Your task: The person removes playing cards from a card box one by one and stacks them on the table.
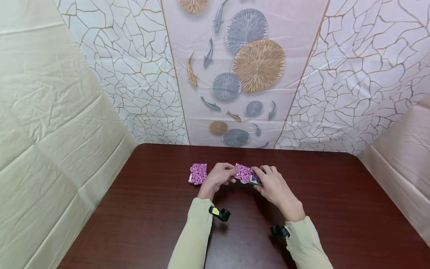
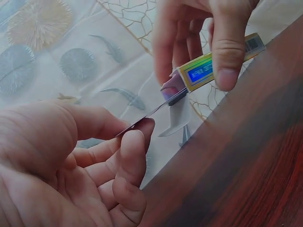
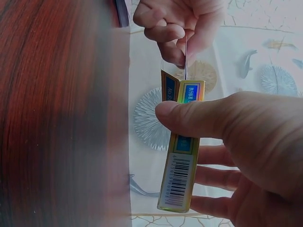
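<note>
My left hand (image 1: 219, 177) pinches the end of a thin playing card (image 1: 243, 172) with a purple-and-white patterned back. It may be more than one card; edge-on, I cannot tell. The card's other end runs into the open end of a small card box (image 3: 175, 184), which has gold edges, blue panels and a barcode. My right hand (image 1: 273, 186) grips this box, thumb along its narrow side and fingers behind. An end flap (image 3: 169, 87) of the box stands out beside the card. Left of my left hand, a pile of cards (image 1: 199, 173) with the same back lies on the table.
The dark red-brown wooden table (image 1: 151, 220) ends at a far edge just beyond the cards. Behind it hangs a cloth (image 1: 208, 123) printed with fish and round leaves. Pale cloth (image 1: 43, 149) closes off the left side, and more cloth (image 1: 399, 160) the right.
</note>
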`<state>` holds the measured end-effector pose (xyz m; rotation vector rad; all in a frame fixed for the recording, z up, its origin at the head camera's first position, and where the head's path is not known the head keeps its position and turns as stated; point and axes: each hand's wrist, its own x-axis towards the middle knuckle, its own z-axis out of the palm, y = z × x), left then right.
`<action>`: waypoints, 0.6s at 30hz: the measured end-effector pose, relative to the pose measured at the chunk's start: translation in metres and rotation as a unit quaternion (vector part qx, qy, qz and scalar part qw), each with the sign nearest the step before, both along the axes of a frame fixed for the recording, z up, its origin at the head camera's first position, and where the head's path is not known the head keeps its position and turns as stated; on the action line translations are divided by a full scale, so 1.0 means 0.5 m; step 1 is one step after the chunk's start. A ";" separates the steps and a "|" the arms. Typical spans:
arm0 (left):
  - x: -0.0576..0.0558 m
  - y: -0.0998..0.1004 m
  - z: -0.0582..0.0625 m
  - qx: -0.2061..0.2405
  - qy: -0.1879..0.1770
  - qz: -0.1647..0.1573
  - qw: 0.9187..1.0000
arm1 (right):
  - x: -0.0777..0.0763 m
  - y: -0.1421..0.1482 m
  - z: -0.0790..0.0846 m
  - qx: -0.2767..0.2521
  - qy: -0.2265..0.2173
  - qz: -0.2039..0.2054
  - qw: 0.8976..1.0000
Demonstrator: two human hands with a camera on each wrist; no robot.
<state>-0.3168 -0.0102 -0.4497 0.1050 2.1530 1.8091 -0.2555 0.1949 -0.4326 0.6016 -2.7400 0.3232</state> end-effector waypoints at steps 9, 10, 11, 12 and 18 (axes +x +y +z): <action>-0.010 -0.023 -0.004 0.018 0.014 0.022 0.999 | -0.001 0.002 0.000 -0.002 0.000 -0.002 1.000; -0.011 -0.028 -0.003 0.020 0.012 0.026 0.999 | -0.001 0.002 0.000 -0.002 0.000 -0.003 1.000; -0.012 -0.032 -0.002 0.022 0.010 0.030 0.999 | -0.001 0.003 0.000 -0.002 0.001 -0.003 1.000; -0.012 -0.037 -0.002 0.025 0.008 0.033 0.999 | -0.001 0.003 0.000 -0.002 0.001 -0.004 1.000; -0.016 -0.059 0.000 0.034 0.002 0.055 0.998 | 0.000 0.006 0.001 -0.003 0.001 -0.007 1.000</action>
